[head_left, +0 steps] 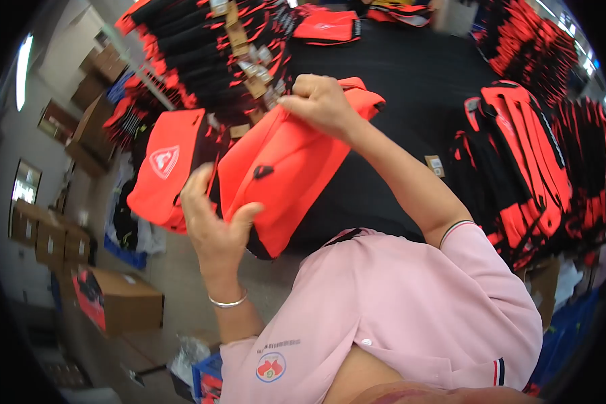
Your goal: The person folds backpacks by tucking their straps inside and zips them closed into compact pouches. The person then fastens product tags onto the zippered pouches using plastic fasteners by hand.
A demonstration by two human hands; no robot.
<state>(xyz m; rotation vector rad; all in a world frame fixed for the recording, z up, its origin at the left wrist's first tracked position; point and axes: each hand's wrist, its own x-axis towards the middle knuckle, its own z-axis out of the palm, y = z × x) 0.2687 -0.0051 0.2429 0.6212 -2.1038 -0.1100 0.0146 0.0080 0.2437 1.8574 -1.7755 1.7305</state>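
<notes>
An orange-red bag [293, 165] with a small black tab hangs tilted over the near edge of the black table [411, 74]. My right hand [318, 106] is closed on its upper edge. At the bag's lower left side is my left hand [217, 219], its thumb and fingers spread apart, the thumb against or just in front of the fabric. A silver bangle circles the left wrist. Just left of that hand lies another orange-red bag [165, 168] with a pale shield-shaped logo. The fingertips of my left hand are partly blurred.
Stacked black and orange-red bags [188, 54] with tags stand at the back left. More bags [522, 161] are piled on the right. A flat orange-red bag [326, 27] lies at the far edge. Cardboard boxes [131, 299] and a blue crate [209, 374] are on the floor.
</notes>
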